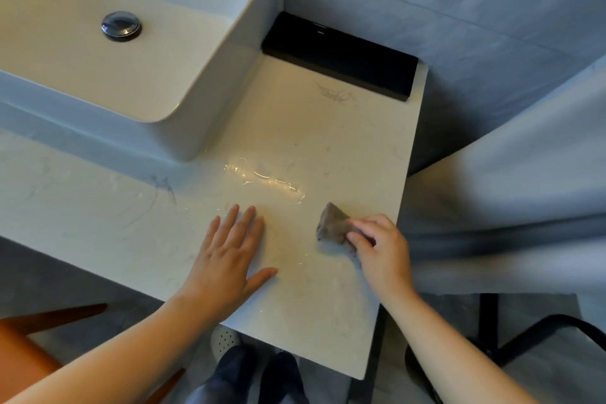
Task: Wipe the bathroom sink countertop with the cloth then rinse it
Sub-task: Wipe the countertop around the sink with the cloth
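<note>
The sink [210,115] sits at ten o'clock. At six o'clock the left grip [229,256] lies flat and open on the worktop [328,128], holding nothing. A wet streak [265,179] glistens near centre. At four o'clock the right grip [380,249] pinches the bunched cloth [333,225] against the worktop. Likely best: flatten the cloth, press evenly, and sweep overlapping strokes toward ten o'clock through the streak.

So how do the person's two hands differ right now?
The left hand lies flat on the countertop, fingers straight, holding nothing; the right hand has curled fingers pinching the brown cloth. The left sits nearer the sink; the right nearer the counter's end. Both are bare.
</note>
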Available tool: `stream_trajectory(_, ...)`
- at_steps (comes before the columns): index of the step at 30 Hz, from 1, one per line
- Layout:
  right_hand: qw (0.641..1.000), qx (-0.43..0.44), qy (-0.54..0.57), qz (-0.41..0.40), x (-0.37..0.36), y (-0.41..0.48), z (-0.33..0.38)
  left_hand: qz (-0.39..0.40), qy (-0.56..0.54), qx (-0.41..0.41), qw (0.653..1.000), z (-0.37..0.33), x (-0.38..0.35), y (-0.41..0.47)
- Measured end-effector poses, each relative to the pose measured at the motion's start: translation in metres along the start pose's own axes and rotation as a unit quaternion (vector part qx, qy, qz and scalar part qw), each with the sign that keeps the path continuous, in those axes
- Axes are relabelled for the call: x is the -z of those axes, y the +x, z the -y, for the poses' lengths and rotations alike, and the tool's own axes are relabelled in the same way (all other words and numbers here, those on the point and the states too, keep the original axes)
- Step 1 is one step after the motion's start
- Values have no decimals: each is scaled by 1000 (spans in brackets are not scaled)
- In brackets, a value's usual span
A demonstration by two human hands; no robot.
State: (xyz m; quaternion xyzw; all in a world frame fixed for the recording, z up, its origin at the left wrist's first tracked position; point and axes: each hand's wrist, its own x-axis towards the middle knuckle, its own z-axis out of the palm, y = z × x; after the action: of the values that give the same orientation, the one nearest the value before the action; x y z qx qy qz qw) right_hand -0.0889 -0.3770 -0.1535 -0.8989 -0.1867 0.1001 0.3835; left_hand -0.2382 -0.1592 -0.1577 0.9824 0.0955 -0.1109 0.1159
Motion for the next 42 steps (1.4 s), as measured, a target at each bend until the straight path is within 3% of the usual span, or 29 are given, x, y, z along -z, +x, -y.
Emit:
stream_trajectory(4, 997, -8, -7, -81, 24, 40, 2, 6, 19, 16, 1000, -3, -9, -4)
stream_trajectory(8, 995, -26, -52, -84, 23, 68, -14, -8, 11, 21, 1000, -4, -11, -3)
stream_trajectory(12, 993, -13, -55, -102, 1, 37, -16, -12, 12, 25, 1000, -5, -16, -4)
stream_trajectory(19, 995, 35, -57, -70, -19, -41, -3, -12, 11, 29, 999, -5, -17, -4)
stream_trajectory(23, 1000, 0, 4, -5, -12, -41, 1, -14, 16, 31, 999, -6, -17, -6)
stream_trajectory(30, 996, 21, -29, -85, 17, 43, 13, -18, 6, 31, 999, -7, -15, -5)
stream_trajectory(34, 995, -11, -46, -85, 4, 83, 9, -24, -7, 28, 999, -6, -16, -5)
stream_trajectory(42, 995, 26, -59, -80, -33, 56, 9, -25, -36, 32, 999, -3, -8, -4)
